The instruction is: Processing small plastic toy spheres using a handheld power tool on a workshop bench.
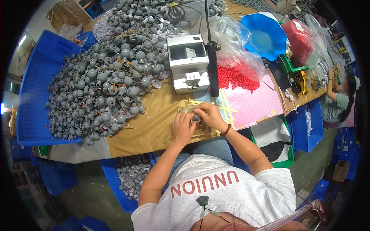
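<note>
Head view, looking down on a workbench covered in brown paper (pixel 154 127). The fingertips of both hands meet over one small grey round part (pixel 196 116), which sits between them, just ahead of the person's chest, above a shallow clear tray (pixel 204 130) lying on the paper. The left hand (pixel 182 128) comes in from below and to the left, its fingers curled together toward the part; the right hand (pixel 207 114) arches over from the right and slightly farther from the body, its fingers bent down onto the same part. Both hands appear pinched on it, though whether each truly grips it or only touches it cannot be told at this size. The part thus lies to the right of the left fingers and to the left of the right fingers, and neither hand is clearly the nearer; its long axis is too small to make out. A beaded bracelet (pixel 226 129) circles the right wrist. Beyond the hands stands a small white benchtop machine (pixel 188 63), with a dark upright rod (pixel 212 65) beside it. To the left spreads a large heap of grey round parts (pixel 111 73), spilling toward a blue crate (pixel 34 96). To the right lie a clear bag of red pieces (pixel 237 75) and a pink sheet (pixel 254 102).
</note>
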Tool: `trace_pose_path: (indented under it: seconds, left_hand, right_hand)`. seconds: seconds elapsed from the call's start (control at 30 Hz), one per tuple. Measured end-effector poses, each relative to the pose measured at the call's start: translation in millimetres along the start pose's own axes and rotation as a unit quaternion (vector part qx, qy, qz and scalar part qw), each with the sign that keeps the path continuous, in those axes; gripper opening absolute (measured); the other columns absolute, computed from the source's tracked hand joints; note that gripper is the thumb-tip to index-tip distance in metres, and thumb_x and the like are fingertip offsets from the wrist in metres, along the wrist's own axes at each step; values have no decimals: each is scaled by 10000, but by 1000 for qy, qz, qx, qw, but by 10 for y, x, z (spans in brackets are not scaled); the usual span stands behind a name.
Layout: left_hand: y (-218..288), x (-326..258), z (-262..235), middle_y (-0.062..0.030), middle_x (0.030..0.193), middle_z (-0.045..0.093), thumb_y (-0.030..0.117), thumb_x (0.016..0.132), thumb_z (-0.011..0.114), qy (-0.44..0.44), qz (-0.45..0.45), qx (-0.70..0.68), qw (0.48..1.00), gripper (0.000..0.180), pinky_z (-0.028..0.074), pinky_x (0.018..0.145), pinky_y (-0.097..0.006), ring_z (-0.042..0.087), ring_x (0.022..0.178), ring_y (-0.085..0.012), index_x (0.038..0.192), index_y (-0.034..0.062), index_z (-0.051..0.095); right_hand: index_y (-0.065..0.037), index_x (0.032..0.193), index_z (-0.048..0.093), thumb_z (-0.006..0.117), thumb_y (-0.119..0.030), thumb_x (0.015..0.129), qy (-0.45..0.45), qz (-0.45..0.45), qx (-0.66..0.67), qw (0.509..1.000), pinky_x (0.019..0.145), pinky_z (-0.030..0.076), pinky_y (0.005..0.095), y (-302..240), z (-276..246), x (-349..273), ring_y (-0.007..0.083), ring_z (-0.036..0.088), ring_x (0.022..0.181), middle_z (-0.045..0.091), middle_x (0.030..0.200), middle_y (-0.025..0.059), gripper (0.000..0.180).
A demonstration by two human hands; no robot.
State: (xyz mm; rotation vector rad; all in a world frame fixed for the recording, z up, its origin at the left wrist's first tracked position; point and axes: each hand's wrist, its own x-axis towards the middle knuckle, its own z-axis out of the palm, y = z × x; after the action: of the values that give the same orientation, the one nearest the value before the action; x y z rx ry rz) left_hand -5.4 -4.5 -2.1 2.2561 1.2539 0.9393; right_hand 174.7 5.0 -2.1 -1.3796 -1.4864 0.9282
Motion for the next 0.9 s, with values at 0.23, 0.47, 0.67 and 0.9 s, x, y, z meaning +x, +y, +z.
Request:
trace_pose_path:
  seconds: [0.23, 0.47, 0.67, 0.9]
  left_hand:
    - [0, 19, -32, -120, 1037, 652, 57, 773, 791, -18, -6, -23, 1000, 354, 478, 844, -449, 618, 1037, -350, 1089, 64, 631]
    - [-20, -102, -767, -171, 1100, 616, -9, 846, 712, -51, -4, -101, 994, 329, 533, 839, -408, 629, 1019, -378, 1159, 31, 617]
    - [-408, -796, -1984, -176, 1087, 702, 172, 881, 762, -558, -150, -98, 811, 379, 544, 887, -400, 683, 1019, -318, 1217, 26, 663]
    - [-758, 86, -1251, -177, 1067, 648, 88, 852, 684, -220, -21, 140, 965, 250, 506, 871, -480, 604, 1031, -394, 1090, 16, 657]
  right_hand:
    - [8, 1189, 602, 605, -164, 1049, 18, 121, 131, 984, 690, 539, 281, 2, 285, 215, 126, 685, 785, 699, 810, 103, 222]
    - [2, 1190, 623, 568, -188, 1078, -30, 67, 253, 965, 784, 550, 258, -56, -263, 149, 94, 670, 853, 712, 937, 51, 228]
    - [-11, 1109, 667, 594, -226, 1071, -4, 141, 199, 970, 764, 540, 244, 449, -818, 27, 81, 659, 824, 719, 902, 34, 230]
    - [-11, 1101, 665, 599, -191, 1054, 63, 133, 95, 984, 761, 542, 273, 873, -1083, -26, 117, 670, 811, 727, 911, 51, 198]
